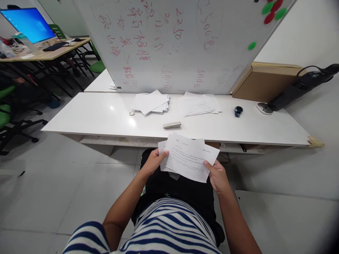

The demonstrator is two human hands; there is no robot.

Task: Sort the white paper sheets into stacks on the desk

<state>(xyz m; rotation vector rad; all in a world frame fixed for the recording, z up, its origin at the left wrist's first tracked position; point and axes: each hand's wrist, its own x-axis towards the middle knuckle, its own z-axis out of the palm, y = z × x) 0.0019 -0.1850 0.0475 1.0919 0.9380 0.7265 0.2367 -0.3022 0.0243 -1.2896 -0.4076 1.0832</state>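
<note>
Several printed white sheets (pixel 185 157) are fanned out over my lap, just in front of the desk edge. My left hand (pixel 156 160) grips their left side, thumb on top. At the right side, my right hand (pixel 217 174) pinches the sheets between thumb and fingers. Beyond them a grey stapler (pixel 172 125) lies on the white desk (pixel 106 118). Behind the stapler are two paper piles: a messy left pile (pixel 153 102) and a spread right pile (pixel 200 104).
A whiteboard (pixel 169 46) with red writing stands at the desk's back. To the right are a dark watch (pixel 238 111), a mouse (pixel 265 108), a black cylindrical device (pixel 293 90) and a cardboard box (pixel 265 82). A small white item (pixel 131 113) lies beside the left pile.
</note>
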